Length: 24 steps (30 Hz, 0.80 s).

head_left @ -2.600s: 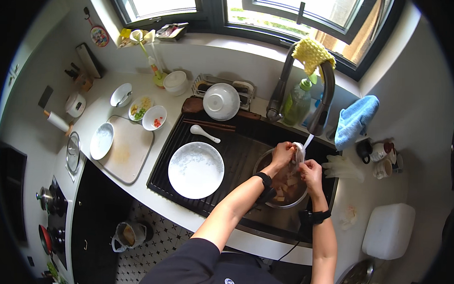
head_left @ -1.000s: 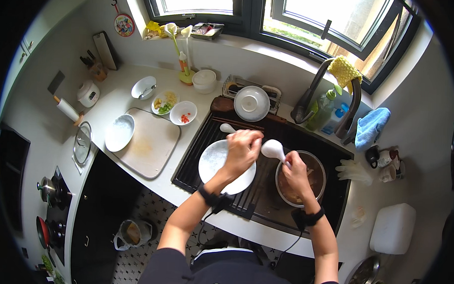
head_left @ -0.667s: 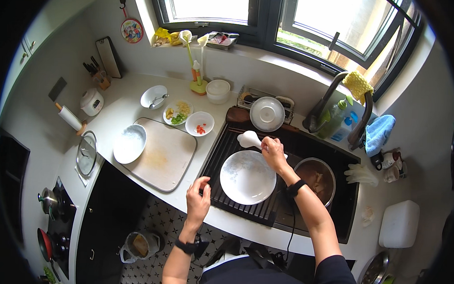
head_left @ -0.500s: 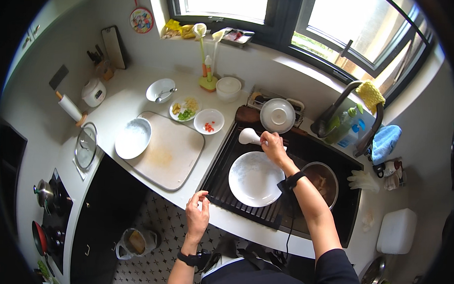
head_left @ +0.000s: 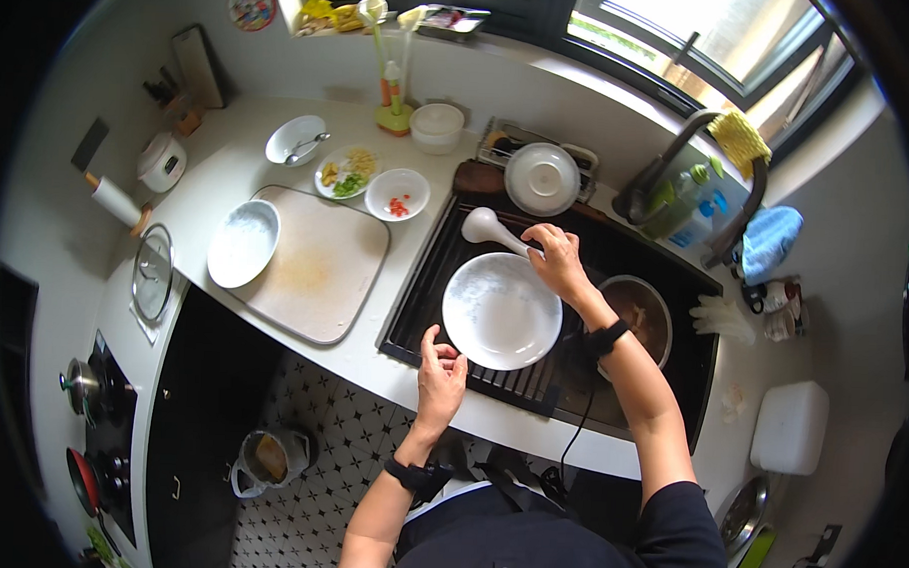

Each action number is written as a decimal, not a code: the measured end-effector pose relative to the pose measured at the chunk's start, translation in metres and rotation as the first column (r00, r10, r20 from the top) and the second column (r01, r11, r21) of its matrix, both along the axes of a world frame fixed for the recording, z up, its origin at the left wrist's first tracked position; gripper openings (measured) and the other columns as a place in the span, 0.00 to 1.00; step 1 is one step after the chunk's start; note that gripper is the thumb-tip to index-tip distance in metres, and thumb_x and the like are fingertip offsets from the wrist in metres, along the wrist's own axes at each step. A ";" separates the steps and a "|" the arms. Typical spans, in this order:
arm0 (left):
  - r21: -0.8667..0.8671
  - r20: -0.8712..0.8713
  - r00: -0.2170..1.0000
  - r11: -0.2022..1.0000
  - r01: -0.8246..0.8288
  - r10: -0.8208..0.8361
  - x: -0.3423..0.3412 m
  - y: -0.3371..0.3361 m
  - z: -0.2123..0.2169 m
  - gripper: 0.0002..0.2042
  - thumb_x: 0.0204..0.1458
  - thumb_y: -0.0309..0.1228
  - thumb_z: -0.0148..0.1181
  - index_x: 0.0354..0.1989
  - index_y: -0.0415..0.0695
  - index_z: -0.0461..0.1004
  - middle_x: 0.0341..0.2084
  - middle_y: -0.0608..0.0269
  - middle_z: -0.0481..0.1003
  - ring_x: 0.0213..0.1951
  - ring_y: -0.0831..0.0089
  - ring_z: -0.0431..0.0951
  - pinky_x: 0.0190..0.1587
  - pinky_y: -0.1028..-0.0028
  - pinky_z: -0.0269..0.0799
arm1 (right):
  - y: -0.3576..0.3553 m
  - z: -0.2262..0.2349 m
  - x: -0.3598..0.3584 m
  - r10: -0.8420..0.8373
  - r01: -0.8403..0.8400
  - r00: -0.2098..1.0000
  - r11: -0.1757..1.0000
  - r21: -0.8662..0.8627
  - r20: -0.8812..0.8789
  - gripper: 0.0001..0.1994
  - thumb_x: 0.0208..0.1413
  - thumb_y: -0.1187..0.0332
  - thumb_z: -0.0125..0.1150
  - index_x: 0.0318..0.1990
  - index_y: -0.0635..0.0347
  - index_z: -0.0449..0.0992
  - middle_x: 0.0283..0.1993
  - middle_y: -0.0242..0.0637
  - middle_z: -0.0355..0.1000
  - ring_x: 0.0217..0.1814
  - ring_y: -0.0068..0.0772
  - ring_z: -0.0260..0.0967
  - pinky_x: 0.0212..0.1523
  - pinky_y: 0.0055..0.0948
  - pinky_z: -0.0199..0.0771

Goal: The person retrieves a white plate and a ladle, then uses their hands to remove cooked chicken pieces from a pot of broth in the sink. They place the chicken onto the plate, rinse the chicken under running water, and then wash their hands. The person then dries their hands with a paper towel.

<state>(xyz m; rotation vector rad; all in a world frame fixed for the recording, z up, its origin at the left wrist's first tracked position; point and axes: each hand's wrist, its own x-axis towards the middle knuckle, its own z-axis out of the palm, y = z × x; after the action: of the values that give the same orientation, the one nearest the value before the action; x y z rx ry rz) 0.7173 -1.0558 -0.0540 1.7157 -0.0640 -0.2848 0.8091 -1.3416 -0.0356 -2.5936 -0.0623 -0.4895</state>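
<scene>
White spoon (head_left: pixel 485 226) at the far side of the black slatted rack (head_left: pixel 516 383), its handle meeting my right hand (head_left: pixel 559 260); whether it bears on the slats is unclear. Already in place on the rack is the upright white dish (head_left: pixel 502 311). Pale pieces remain in the brown liquid of the metal pot (head_left: pixel 667 313), to the right. Chopping appears done for the contents of the plate (head_left: pixel 324 183) and small bowl (head_left: pixel 379 187), far left on the tabletop (head_left: pixel 367 366). My right forearm reaches far and left, fingers bent over the handle's end; I cannot tell whether they pinch it. My left hand (head_left: pixel 441 379) rises at the dish's near-left rim, fingers curled but parted, contact uncertain.
</scene>
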 end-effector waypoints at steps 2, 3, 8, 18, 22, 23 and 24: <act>-0.098 -0.077 0.997 0.995 -0.007 -0.001 0.000 -0.010 -0.008 0.33 0.59 0.19 0.57 0.70 0.38 0.48 0.41 0.56 0.72 0.32 0.74 0.79 0.31 0.76 0.78 | -0.014 0.008 -0.031 -0.036 0.032 0.998 0.997 0.073 0.047 0.12 0.50 0.77 0.61 0.44 0.59 0.77 0.48 0.40 0.75 0.53 0.42 0.72 0.53 0.39 0.68; -0.148 -0.107 0.994 0.989 0.007 -0.023 0.004 -0.014 -0.014 0.34 0.59 0.19 0.56 0.71 0.39 0.46 0.42 0.54 0.71 0.32 0.71 0.80 0.29 0.76 0.81 | -0.026 0.011 -0.049 -0.050 0.042 0.997 0.990 0.137 0.060 0.11 0.50 0.78 0.61 0.43 0.61 0.77 0.46 0.41 0.75 0.50 0.41 0.74 0.51 0.37 0.71; -0.234 -0.210 0.978 0.971 -0.052 0.002 0.013 -0.028 -0.034 0.28 0.59 0.17 0.52 0.66 0.39 0.49 0.52 0.48 0.71 0.42 0.65 0.80 0.31 0.72 0.85 | -0.086 0.007 -0.150 -0.287 0.263 0.958 0.862 0.433 -0.011 0.09 0.53 0.78 0.59 0.42 0.65 0.77 0.40 0.42 0.76 0.40 0.36 0.77 0.43 0.30 0.77; -0.214 -0.306 0.950 0.967 -0.135 0.065 -0.012 -0.069 -0.017 0.30 0.48 0.15 0.49 0.61 0.43 0.47 0.50 0.42 0.67 0.34 0.64 0.79 0.27 0.73 0.83 | -0.216 -0.057 -0.255 -0.452 0.516 0.857 0.735 0.441 -0.248 0.13 0.49 0.72 0.65 0.43 0.64 0.78 0.38 0.43 0.78 0.41 0.37 0.79 0.44 0.33 0.79; -0.243 -0.340 0.937 0.956 -0.165 0.075 -0.029 -0.101 -0.018 0.30 0.50 0.14 0.49 0.61 0.45 0.47 0.50 0.42 0.67 0.36 0.62 0.78 0.31 0.68 0.83 | -0.239 -0.088 -0.251 -0.382 0.498 0.851 0.804 0.324 -0.360 0.14 0.48 0.72 0.63 0.44 0.63 0.77 0.41 0.47 0.78 0.47 0.47 0.77 0.48 0.37 0.77; -0.247 -0.342 0.936 0.953 -0.176 0.084 -0.032 -0.108 -0.020 0.30 0.50 0.14 0.49 0.61 0.45 0.46 0.50 0.42 0.67 0.36 0.61 0.78 0.32 0.68 0.83 | -0.243 -0.095 -0.249 -0.357 0.481 0.853 0.820 0.309 -0.381 0.14 0.48 0.73 0.63 0.45 0.63 0.77 0.42 0.48 0.78 0.48 0.48 0.77 0.49 0.38 0.77; -0.253 -0.343 0.935 0.949 -0.188 0.094 -0.035 -0.114 -0.021 0.30 0.51 0.14 0.49 0.62 0.45 0.46 0.50 0.42 0.67 0.37 0.61 0.78 0.34 0.67 0.83 | -0.247 -0.101 -0.247 -0.331 0.462 0.854 0.837 0.294 -0.401 0.15 0.48 0.73 0.63 0.45 0.63 0.77 0.43 0.49 0.78 0.49 0.50 0.76 0.50 0.39 0.76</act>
<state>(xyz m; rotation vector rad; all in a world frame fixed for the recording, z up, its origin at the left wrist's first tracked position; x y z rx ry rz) 0.6823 -1.1702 -0.0753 1.3627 0.2540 -0.4286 0.5620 -1.5884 -0.1364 -2.2547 0.6501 -0.1651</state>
